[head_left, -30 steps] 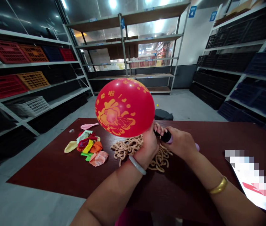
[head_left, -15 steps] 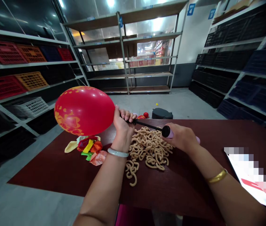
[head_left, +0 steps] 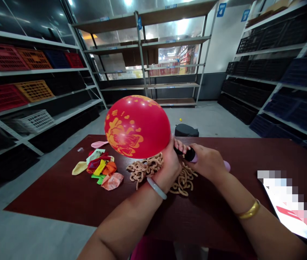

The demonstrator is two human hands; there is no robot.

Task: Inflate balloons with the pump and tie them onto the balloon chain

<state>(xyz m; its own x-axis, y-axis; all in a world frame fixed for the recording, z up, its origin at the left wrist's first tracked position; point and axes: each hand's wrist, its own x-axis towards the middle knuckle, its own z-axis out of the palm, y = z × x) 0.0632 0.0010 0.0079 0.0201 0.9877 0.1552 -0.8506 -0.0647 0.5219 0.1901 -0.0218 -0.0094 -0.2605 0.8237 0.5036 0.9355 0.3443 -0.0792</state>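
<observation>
An inflated red balloon (head_left: pixel 138 126) with yellow printing hangs over the middle of the table, its narrow end at my left hand (head_left: pixel 171 160). Those fingers are wrapped round the balloon's neck and the black end of a hand balloon pump (head_left: pixel 190 154). My right hand (head_left: pixel 209 160) grips the pump's lilac part, close against the left hand. Most of the pump is hidden by my fingers. Below both hands lies a pile of beige curled pieces (head_left: pixel 184 182), partly covered by my left hand and forearm. Limp balloons in several colours (head_left: pixel 101 168) lie to the left.
The dark red-brown table (head_left: pixel 61 191) spans the front. A phone-like device with a bright, blurred screen (head_left: pixel 286 206) lies at its right. A dark grey object (head_left: pixel 186 130) stands beyond the far edge. Shelves with crates (head_left: pixel 35 90) line the left side; a metal rack (head_left: pixel 169 86) stands behind.
My left hand has moved right with the balloon, towards my right hand. The long black rod seen between the hands has gone in, and the hands are now almost together. My right hand has barely moved.
</observation>
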